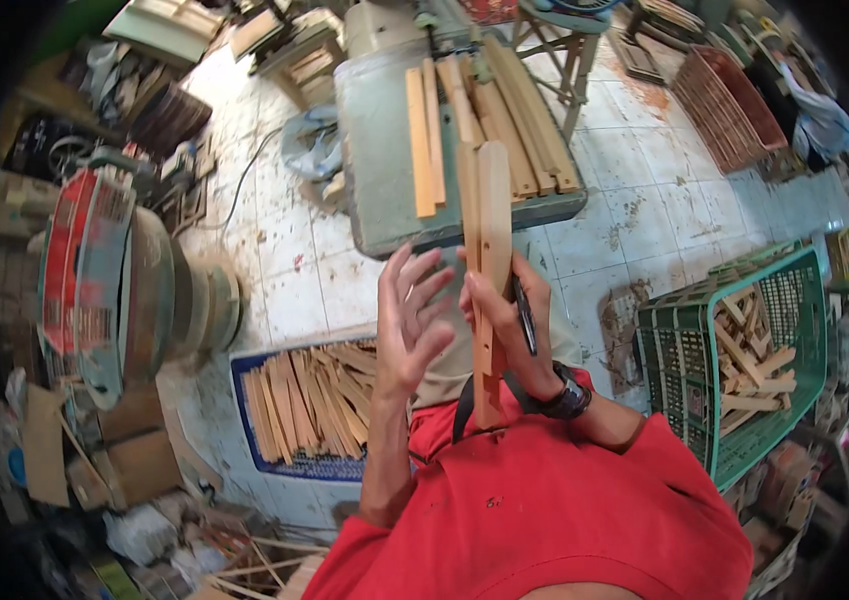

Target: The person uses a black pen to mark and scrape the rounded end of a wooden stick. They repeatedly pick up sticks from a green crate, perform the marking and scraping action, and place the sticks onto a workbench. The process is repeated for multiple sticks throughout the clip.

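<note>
In front of my body, my right hand (515,315) grips long wooden strips (494,205) that seem to lie side by side, with small dark holes along them. A black pen (526,318) is tucked in the same hand, pointing down toward the wrist. My left hand (410,318) is raised just left of the strips, fingers spread, holding nothing. Beyond both hands stands a grey-green worktable (380,165). On it lie two narrow strips (423,140) and, further right, a group of wider wooden pieces (525,120).
Below left, a blue crate (250,420) holds many thin wood strips. At right stands a green crate (680,370) with short wood pieces. A red-and-green machine (95,280) is on the left. A reddish-brown basket (725,110) sits far right, and a stool (570,60) is behind the table.
</note>
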Demonstrator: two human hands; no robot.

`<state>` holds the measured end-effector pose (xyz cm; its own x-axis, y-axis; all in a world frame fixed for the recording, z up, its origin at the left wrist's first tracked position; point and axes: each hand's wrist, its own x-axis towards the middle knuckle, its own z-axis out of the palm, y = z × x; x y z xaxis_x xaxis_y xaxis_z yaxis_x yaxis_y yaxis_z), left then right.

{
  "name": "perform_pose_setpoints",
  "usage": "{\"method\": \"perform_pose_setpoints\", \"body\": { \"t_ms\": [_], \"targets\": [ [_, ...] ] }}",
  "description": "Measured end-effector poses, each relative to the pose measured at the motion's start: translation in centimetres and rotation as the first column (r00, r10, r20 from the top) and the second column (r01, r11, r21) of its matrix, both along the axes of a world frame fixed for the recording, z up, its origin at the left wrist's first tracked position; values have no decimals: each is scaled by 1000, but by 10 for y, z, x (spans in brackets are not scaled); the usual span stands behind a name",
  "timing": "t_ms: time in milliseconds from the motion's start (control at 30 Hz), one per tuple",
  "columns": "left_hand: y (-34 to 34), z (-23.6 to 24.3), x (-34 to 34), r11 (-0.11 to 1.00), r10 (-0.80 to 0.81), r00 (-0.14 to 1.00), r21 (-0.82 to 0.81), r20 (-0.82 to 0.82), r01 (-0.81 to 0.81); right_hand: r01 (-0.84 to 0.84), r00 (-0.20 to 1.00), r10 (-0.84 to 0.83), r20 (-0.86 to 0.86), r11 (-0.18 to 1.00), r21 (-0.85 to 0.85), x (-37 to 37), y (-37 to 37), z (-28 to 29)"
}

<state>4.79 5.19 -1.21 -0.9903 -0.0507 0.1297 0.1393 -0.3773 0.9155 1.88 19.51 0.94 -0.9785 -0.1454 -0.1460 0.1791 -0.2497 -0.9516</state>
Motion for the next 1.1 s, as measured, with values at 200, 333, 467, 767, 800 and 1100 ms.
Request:
{"method": "perform_pose_setpoints", "body": {
  "t_ms": [200,333,467,767,800,1100],
  "targets": [
    [13,-6,54,928,-86,962,-373,-261,-18,324,944,-323,71,859,-396,-30,1,24],
    [16,7,57,729,-11,797,-550,-604,-407,258,965,-198,169,817,-516,-33,2,44],
    [-12,53,39,603,-93,667,-575,-739,-553,98,980,-1,199,873,-479,-29,5,38],
    [-57,73,-37,963,202,972,-157,-119,-219,12,973,7,-229,997,82,19,26,-16],
    [-54,60,-39,981,170,984,-84,-54,-174,0,954,49,-296,986,165,22,19,-10],
    [-32,15,-37,991,37,998,129,52,-43,-65,904,227,-363,911,408,34,-7,-20]
  ]
}}
